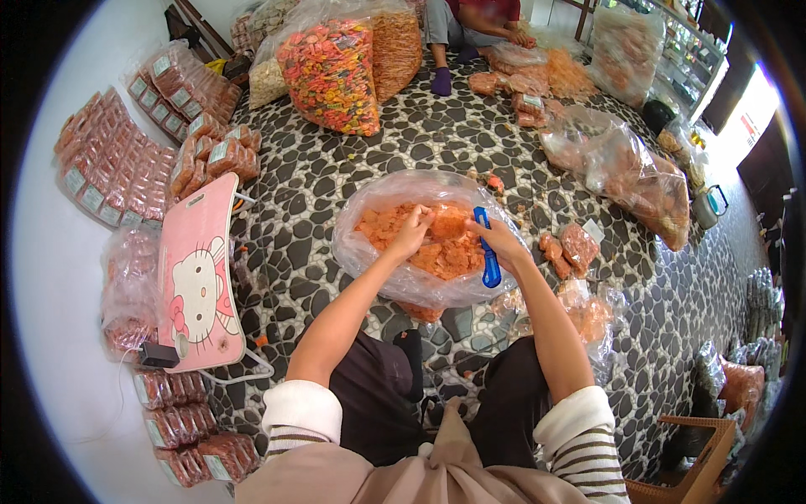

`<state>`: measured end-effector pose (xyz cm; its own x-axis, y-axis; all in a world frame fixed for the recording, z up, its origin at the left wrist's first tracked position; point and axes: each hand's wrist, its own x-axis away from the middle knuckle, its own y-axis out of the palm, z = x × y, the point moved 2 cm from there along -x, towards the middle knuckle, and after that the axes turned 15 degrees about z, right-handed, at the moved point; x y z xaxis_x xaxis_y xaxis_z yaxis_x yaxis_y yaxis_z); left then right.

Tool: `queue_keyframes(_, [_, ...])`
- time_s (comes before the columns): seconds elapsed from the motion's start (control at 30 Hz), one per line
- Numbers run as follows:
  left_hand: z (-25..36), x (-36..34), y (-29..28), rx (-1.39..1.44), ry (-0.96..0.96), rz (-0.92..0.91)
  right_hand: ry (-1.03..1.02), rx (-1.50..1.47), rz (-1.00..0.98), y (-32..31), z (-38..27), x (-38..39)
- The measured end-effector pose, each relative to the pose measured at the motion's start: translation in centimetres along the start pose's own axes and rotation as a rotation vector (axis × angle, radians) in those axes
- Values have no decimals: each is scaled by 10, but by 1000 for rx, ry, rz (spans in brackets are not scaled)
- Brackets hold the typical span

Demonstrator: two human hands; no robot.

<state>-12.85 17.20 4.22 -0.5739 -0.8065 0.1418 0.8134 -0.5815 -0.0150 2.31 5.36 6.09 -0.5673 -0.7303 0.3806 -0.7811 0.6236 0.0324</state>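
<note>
A large clear plastic bag stands with its mouth wide apart in front of my knees, filled with orange chip-like pieces. Over it, my left hand pinches the left edge of a small packet of orange pieces. My right hand is closed around a long, narrow blue plastic tool with a slot at its lower end; its exact kind is unclear. Those right fingers also lie beside the packet's right edge, and whether they grip it too is hidden.
A pink folding table stands on its side at left, near stacked packets. Big snack bags stand at the back, where another person sits. Filled bags and loose packets lie right on the pebble-patterned floor.
</note>
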Motion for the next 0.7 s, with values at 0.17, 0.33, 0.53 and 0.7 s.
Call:
queue_keyframes(0.17, [-1, 1, 6, 215, -185, 11, -155, 136, 174, 9, 4, -11])
queue_keyframes(0.33, [2, 6, 7, 242, -252, 29, -131, 199, 368, 6, 11, -17])
queue_keyframes(0.53, [-3, 9, 7, 80, -101, 165, -22, 31, 241, 1, 16, -23])
queue_keyframes(0.7, [2, 6, 7, -28, 141, 328, 38, -33, 122, 0, 8, -18])
